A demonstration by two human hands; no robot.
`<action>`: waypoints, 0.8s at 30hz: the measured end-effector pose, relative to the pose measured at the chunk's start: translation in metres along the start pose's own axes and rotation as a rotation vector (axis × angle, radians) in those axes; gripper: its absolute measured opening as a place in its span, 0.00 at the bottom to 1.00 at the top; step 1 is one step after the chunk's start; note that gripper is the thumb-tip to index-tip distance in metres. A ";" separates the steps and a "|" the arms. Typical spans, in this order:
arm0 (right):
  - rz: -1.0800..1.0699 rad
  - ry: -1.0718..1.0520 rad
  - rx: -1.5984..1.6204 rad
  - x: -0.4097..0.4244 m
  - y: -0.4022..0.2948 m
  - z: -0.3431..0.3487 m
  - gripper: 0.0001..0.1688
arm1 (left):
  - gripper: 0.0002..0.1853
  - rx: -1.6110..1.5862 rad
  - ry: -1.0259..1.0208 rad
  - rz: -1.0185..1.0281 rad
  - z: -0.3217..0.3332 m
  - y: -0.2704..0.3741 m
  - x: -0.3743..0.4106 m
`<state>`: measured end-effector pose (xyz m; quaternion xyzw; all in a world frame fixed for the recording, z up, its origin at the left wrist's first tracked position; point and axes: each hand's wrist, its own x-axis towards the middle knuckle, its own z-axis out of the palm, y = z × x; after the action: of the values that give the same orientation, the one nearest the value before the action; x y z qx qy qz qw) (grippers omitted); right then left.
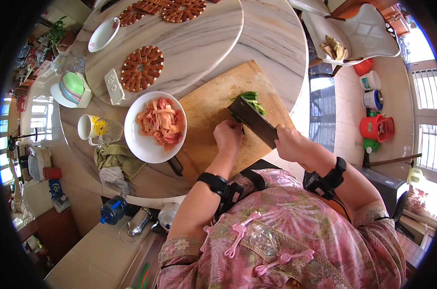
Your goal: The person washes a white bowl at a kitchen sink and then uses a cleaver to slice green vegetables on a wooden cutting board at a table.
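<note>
My right hand [292, 142] grips the handle of a cleaver [253, 123], its dark blade slanting across a wooden cutting board [204, 104]. Beyond the blade lie pieces of a green vegetable [254, 103]. My left hand [228, 135] is on the board just left of the blade, fingers bent over something dark green that is mostly hidden beneath them. Left of the board, a white bowl [131, 135] holds sliced pinkish-orange meat [162, 123].
The round marble table [189, 54] carries a woven trivet [142, 68], an oval white dish [103, 35], a yellow-flowered mug [88, 127], a glass [112, 130] and a green cloth [113, 157]. A white chair [366, 32] stands at the upper right.
</note>
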<state>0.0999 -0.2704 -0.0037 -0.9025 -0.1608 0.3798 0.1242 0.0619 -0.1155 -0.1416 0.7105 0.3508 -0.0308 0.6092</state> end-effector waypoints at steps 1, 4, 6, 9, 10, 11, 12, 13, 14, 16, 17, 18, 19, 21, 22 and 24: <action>0.019 0.004 0.002 0.002 -0.003 0.002 0.12 | 0.07 0.005 -0.014 -0.019 -0.001 0.004 -0.002; 0.046 0.034 0.016 0.007 -0.008 0.012 0.13 | 0.08 -0.043 -0.041 -0.067 -0.007 0.020 -0.010; 0.051 0.068 0.040 0.006 0.001 0.022 0.15 | 0.08 -0.014 -0.063 -0.059 -0.011 0.024 -0.010; 0.051 0.061 0.063 0.011 0.008 0.017 0.16 | 0.08 0.058 -0.074 -0.043 -0.013 0.025 -0.008; 0.047 0.057 0.075 0.012 0.011 0.017 0.17 | 0.09 0.018 -0.055 -0.068 -0.014 0.027 -0.010; 0.030 0.089 0.072 0.011 0.014 0.016 0.16 | 0.09 -0.022 -0.037 -0.092 -0.014 0.029 -0.011; 0.013 0.116 0.069 0.010 0.017 0.017 0.16 | 0.09 -0.038 -0.025 -0.089 -0.015 0.025 -0.011; -0.003 0.143 0.067 0.010 0.018 0.018 0.16 | 0.09 -0.053 -0.013 -0.086 -0.015 0.020 -0.010; -0.019 0.159 0.071 0.008 0.016 0.018 0.15 | 0.09 -0.068 -0.002 -0.083 -0.015 0.017 -0.010; -0.043 0.193 0.075 0.001 0.011 0.014 0.14 | 0.09 -0.094 0.075 -0.063 -0.013 0.017 -0.012; -0.079 0.211 0.061 0.001 0.014 0.017 0.14 | 0.09 -0.108 0.113 -0.053 -0.012 0.018 -0.013; -0.117 0.230 0.044 0.002 0.018 0.021 0.14 | 0.09 -0.101 0.091 -0.059 -0.012 0.022 -0.014; -0.155 0.248 0.028 0.001 0.020 0.022 0.13 | 0.10 -0.094 0.070 -0.066 -0.013 0.028 -0.014; -0.095 0.223 0.065 -0.004 0.018 0.020 0.13 | 0.10 -0.035 0.057 -0.058 -0.012 0.031 -0.010; -0.069 0.208 0.082 -0.007 0.015 0.017 0.13 | 0.10 0.017 0.066 -0.043 -0.010 0.029 -0.006; -0.026 0.178 0.101 -0.012 0.011 0.011 0.13 | 0.10 0.069 0.085 -0.042 -0.009 0.028 -0.003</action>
<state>0.0866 -0.2845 -0.0071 -0.9232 -0.1414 0.3039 0.1883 0.0714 -0.1087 -0.1142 0.7243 0.3898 -0.0252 0.5682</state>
